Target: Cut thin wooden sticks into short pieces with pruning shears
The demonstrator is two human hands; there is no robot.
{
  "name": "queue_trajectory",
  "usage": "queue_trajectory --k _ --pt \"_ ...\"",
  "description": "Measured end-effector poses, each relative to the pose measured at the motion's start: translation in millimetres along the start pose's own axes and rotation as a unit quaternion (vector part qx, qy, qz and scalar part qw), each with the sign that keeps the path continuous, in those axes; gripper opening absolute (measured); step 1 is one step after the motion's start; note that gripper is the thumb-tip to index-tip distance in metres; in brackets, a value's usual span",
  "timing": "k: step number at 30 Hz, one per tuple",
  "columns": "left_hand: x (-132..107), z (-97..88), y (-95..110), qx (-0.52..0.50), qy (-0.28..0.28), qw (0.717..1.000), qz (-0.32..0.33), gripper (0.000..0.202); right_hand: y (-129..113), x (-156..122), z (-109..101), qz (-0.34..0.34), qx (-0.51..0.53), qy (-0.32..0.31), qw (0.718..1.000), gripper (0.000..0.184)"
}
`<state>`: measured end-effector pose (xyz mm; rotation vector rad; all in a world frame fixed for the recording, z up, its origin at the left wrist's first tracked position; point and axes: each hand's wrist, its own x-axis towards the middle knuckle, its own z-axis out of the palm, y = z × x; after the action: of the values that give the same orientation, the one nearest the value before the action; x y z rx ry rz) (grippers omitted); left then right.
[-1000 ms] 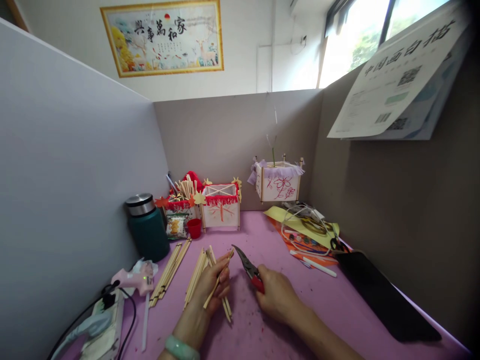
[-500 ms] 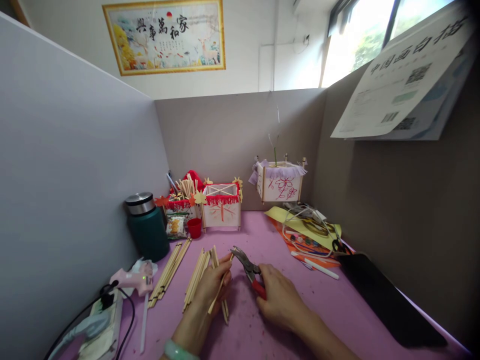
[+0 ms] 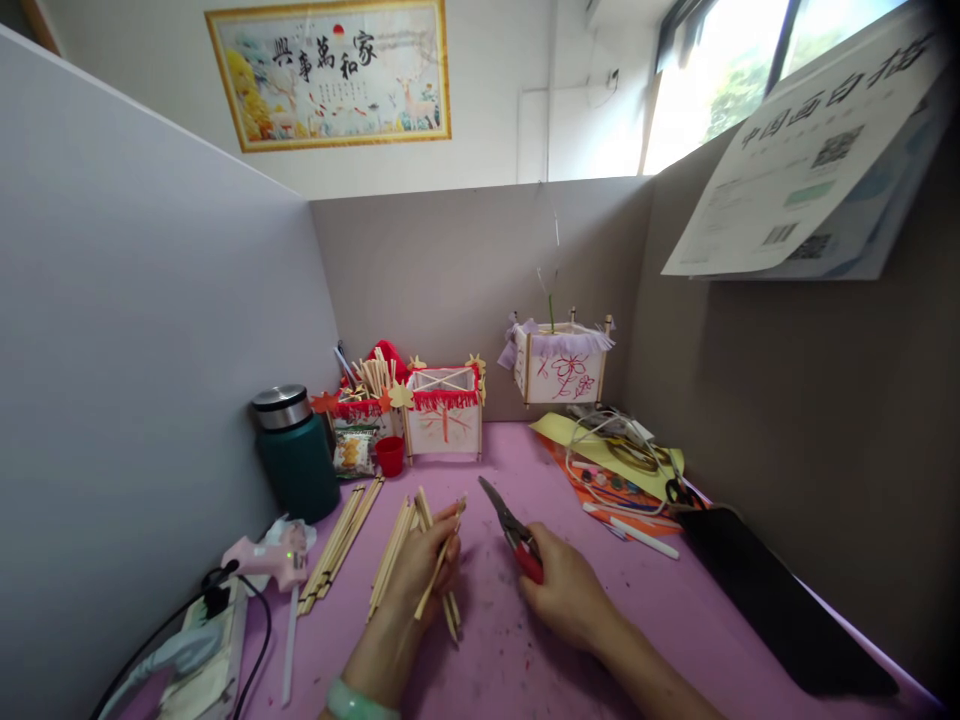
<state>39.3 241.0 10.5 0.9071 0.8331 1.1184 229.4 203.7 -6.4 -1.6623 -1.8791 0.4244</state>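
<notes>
My left hand [image 3: 421, 572], with a jade-coloured bangle [image 3: 361, 702] at the wrist, pinches a thin wooden stick [image 3: 435, 582] that slants up past the fingertips. More pale sticks [image 3: 450, 618] show under and behind that hand; whether it also holds them I cannot tell. Beside it lies a loose group of sticks [image 3: 390, 560] on the table. My right hand [image 3: 566, 592] is wrapped round the red handles of a pair of pliers [image 3: 514, 530]. The dark jaws point up and left, apart from the stick's tip, and look closed.
At left stand a green flask [image 3: 296, 455], a pink glue gun [image 3: 270, 562] and banded stick bundles [image 3: 339, 550]. Decorated paper lanterns [image 3: 444, 425] and a red cup [image 3: 389, 457] are at the back. Another lantern [image 3: 566, 368] hangs right, above papers, cords and a black mat [image 3: 780, 600].
The pliers have moved right and down, away from the stick's tip, and their jaws have swung together. My left hand has barely shifted and keeps its stick.
</notes>
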Motion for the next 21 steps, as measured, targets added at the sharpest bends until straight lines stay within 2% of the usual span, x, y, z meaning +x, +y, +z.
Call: queue_trajectory --k 4,6,8,10,11,14,15,16,17,21 --pt "-2.0 -24.2 27.7 0.042 0.040 0.997 0.059 0.055 6.9 1.4 -3.8 0.025 0.012 0.031 0.999 0.025" --pt "-2.9 -39.4 40.9 0.098 0.101 0.986 0.085 0.054 9.6 1.8 -4.1 0.026 0.012 0.035 0.999 0.025" --pt "-1.8 -53.5 49.0 0.193 0.187 0.958 0.099 0.054 10.7 1.7 -3.2 0.025 0.010 0.035 0.999 0.024" --pt "1.6 -64.3 51.8 0.340 0.262 0.898 0.100 0.049 10.4 1.4 -1.9 0.024 0.009 0.031 0.999 0.024" --pt "3.9 -67.9 51.5 0.429 0.284 0.853 0.090 0.045 9.9 1.2 -1.3 0.024 0.007 0.029 0.999 0.024" --pt "11.1 -72.2 45.8 0.662 0.280 0.695 0.012 0.033 8.1 0.5 -0.3 0.026 0.004 0.023 0.999 0.025" --pt "13.1 -72.0 43.1 0.702 0.270 0.659 -0.015 0.031 7.5 0.3 -0.2 0.026 0.004 0.021 0.999 0.025" --pt "14.7 -71.3 40.2 0.724 0.261 0.638 -0.034 0.030 7.1 0.1 -0.1 0.025 0.004 0.019 1.000 0.025" --pt "16.0 -70.6 37.6 0.733 0.255 0.629 -0.047 0.029 6.9 -0.1 0.0 0.024 0.004 0.017 1.000 0.025" --pt "18.3 -68.9 32.2 0.736 0.248 0.627 -0.065 0.026 7.3 -1.1 1.2 0.022 -0.002 0.012 1.000 0.026"
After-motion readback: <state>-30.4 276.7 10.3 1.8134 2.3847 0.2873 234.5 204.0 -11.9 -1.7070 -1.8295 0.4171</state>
